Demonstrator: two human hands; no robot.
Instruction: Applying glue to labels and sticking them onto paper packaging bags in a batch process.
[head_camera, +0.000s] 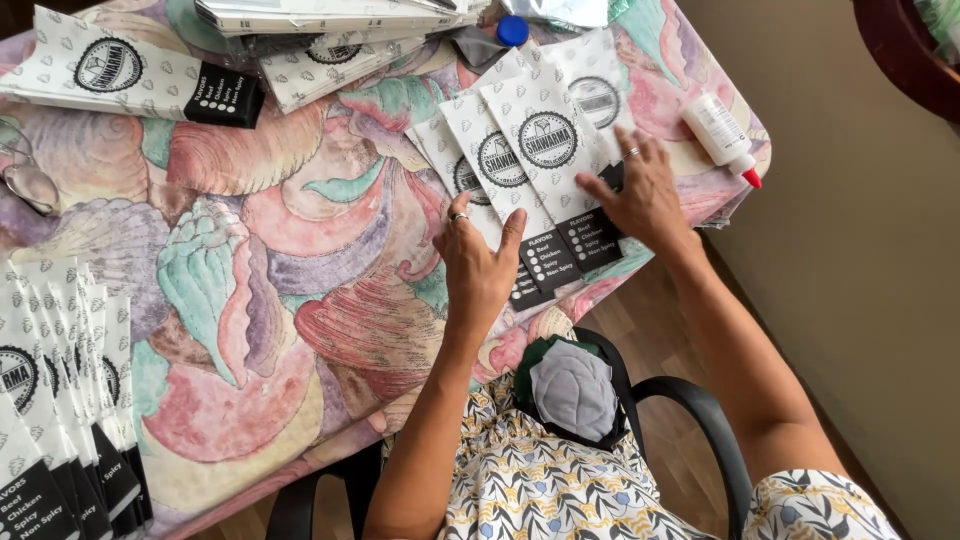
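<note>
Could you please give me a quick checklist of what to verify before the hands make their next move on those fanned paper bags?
1. Left hand flat on the fanned paper bags: ok.
2. Right hand pressing the top bags: ok.
3. Glue bottle within reach, red tip on: ok, though it lies near the table edge.
4. Bags evenly staggered: ok.
5. Glue already on the flaps: cannot tell.
6. Finished row at the left, out of the way: ok.

The left hand (480, 262) covers the lower part of the fanned paper sleeves (530, 150); the right hand (640, 195) hides one black corner; the sleeve stack (60, 420) at bottom left is cut by the edge; the glasses (25, 170) are half outside; the foil (560, 10) is cut at the top.
</note>
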